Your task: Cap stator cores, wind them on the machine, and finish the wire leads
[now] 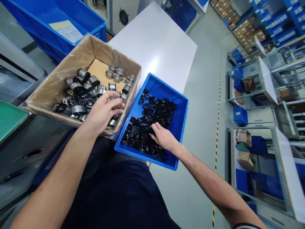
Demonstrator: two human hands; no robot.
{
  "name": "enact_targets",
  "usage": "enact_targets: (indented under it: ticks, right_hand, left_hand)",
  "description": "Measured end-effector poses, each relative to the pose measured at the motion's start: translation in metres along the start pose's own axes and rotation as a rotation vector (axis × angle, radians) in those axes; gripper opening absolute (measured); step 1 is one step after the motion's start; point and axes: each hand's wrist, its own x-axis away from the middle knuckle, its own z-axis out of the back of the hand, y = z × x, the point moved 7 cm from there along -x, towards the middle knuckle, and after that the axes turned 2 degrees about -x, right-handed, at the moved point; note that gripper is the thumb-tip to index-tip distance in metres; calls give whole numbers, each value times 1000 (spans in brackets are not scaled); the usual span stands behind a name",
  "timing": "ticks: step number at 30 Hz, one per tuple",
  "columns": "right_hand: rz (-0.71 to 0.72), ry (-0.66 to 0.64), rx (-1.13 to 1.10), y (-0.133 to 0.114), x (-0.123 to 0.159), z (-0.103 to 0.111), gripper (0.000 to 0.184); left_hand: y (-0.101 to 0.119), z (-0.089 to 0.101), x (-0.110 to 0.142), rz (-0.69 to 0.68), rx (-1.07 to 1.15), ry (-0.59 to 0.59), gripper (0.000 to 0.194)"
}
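My left hand (107, 106) is over the right side of a cardboard box (64, 52) lined with clear plastic. Its fingers curl round a metal cylinder that they mostly cover. In the box, silver cylinders with black ends (78, 109) lie heaped at the left, and several bare metal rings (117, 78) stand on a cardboard sheet (98, 70). My right hand (164, 137) reaches into a blue bin (184, 119) of black, ring-shaped plastic parts (157, 111). Thumb and fingers are pinched together at a black part among the pile, its outline partly hidden.
A white tabletop (152, 38) extends beyond the box and bin. Stacked blue crates (45, 19), the top one holding a paper sheet (66, 31), stand at the upper left. A green surface (10, 119) is at the left edge. Right, a striped floor line (218, 127) runs past workbenches (262, 79).
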Motion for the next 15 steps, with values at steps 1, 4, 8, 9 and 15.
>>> enact_targets:
  ticks: [1,4,8,9,15]
  right_hand:
    - [-5,30,-84,2,-3,5,16]
    - [-47,125,-375,8,-14,20,34]
    - [-117,148,-808,6,-35,19,53]
    - [-123,140,-900,1,-40,16,54]
    - [-44,-14,-1241,-57,-56,12,37]
  left_hand:
    - [-2,0,-1,9,11,-9,33]
    - [-4,-3,-2,-20,-34,-68,53]
    - [-1,-6,3,-98,-165,-90,84]
    - [0,-7,5,-117,-187,-85,86]
    - [15,-18,22,-306,-403,-158,59]
